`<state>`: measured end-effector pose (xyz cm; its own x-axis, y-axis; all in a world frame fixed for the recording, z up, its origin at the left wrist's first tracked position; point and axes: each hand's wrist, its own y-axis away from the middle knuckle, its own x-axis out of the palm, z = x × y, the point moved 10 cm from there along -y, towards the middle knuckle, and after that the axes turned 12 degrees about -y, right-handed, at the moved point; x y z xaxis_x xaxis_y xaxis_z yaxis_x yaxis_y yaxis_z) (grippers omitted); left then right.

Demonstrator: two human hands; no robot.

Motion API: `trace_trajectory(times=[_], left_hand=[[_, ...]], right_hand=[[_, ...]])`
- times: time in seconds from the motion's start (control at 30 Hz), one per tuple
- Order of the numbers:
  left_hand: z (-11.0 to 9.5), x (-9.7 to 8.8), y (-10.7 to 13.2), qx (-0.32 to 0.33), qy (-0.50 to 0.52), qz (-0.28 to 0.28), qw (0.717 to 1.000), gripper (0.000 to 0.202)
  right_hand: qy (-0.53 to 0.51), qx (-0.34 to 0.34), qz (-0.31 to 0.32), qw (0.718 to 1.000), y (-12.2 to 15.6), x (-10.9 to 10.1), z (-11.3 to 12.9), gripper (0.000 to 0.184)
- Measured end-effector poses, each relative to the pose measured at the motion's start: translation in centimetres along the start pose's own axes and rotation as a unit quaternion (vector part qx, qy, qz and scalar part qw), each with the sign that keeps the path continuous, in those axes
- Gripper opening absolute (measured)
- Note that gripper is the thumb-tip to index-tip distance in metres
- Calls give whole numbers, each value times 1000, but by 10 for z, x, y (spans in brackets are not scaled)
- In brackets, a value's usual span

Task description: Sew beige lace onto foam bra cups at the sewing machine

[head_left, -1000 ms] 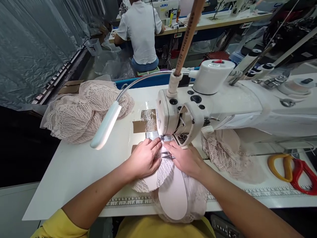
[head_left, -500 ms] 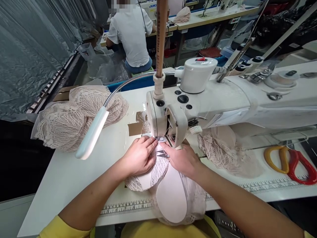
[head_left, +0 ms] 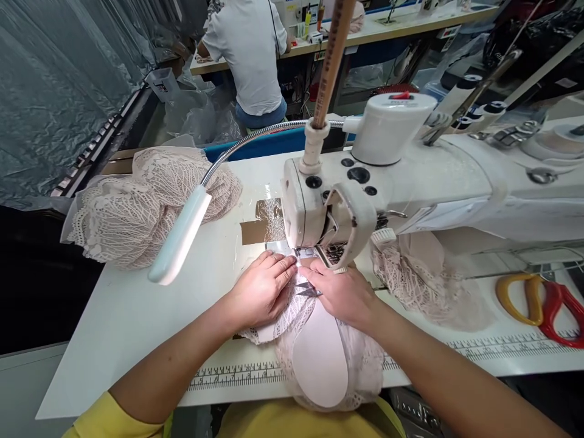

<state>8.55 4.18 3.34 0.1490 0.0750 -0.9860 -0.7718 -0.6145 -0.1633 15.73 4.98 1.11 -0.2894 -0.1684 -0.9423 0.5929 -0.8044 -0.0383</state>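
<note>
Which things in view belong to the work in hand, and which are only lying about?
In use, it seems:
lace piece under the left hand
small blades in the right hand
sewing machine
lit lamp

Lying about, it seems:
lace pile on the left
crumpled lace under the machine's arm
scissors with yellow and red handles

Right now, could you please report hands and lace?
Left hand on lace fabric; right hand holding thread snips, blades apart; sewing machine head just beyond.
</note>
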Motion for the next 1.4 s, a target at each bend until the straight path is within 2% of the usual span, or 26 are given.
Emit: trace_trajectory(times=[0.13,0.33,0.7,0.87,1.07,1.4], left_hand=[[3,5,1,-7,-9,5,1000,38],[11,11,-1,-16,-26,26,999,42],[9,6,0,8,-15,-9,1000,33],[14,6,-2,-2,-15,-11,1000,35],[21,8,-4,-19,-18,-10,1000,34],[23,6,-3,-5,-24,-23,999,27]], right_hand=[[-1,14,-3,1000,-2,1,-2,49],[2,59,13,998,-5,3,-8,36],[1,28,1,1000,-2,2,-4,51],[5,42,1,999,-4,2,-5,44],[-2,87,21,996,-4,5,-12,46],[-21,35,6,999,-2,3,-6,42]])
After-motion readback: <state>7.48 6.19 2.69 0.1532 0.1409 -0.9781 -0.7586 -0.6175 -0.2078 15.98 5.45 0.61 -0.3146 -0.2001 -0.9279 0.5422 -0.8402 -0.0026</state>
